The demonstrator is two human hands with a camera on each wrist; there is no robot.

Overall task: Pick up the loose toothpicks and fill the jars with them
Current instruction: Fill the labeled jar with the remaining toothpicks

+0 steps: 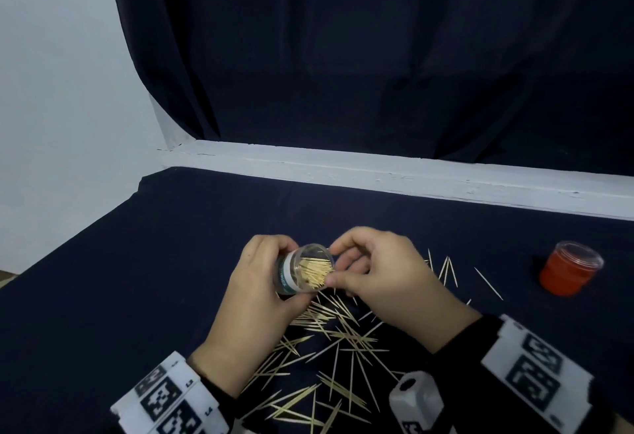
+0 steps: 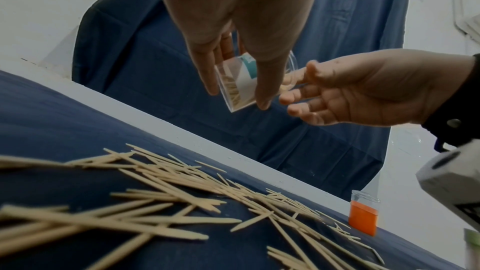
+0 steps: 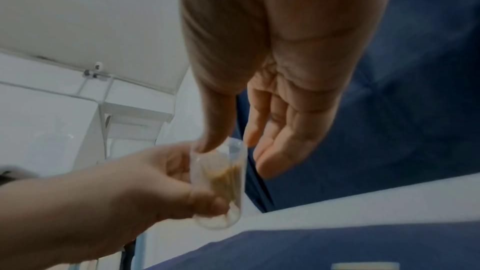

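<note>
— While the left hand (image 1: 254, 299) is wrapped round the clear jar (image 1: 303, 270) and holds it tipped above the worktop (image 1: 137, 279), how full would you say it is?

— Partly. A bundle of toothpicks sits inside it, their ends showing at the mouth, with room beside them. The right hand (image 1: 380, 275) is at the rim, thumb and forefinger closed at the opening; the wrist view shows the other fingers loosely extended. Whether it pinches a few toothpicks or only steadies the rim, I cannot tell.

— And what is left?

— Most of it, I judge. A wide scatter of loose toothpicks (image 1: 329, 358) lies on the cloth under and in front of both hands, crossing each other, with a few strays further right toward the orange jar (image 1: 569, 269). That jar stands upright, well apart from the hands, and its clear top part looks empty from here, though its coloured lower part hides what may be inside.

— So one jar under way, one apparently not begun?

— That is my reading.

— The surface?

— A dark navy cloth (image 2: 64, 130) covers the worktop, flat, with the pale sticks showing plainly against it. A white ledge (image 1: 411, 176) runs along the far edge.

— And the room?

— A dark blue curtain (image 1: 343, 56) hangs behind the ledge, a white wall (image 1: 51, 90) to the left. Marked bands with small cameras sit on both wrists.
</note>
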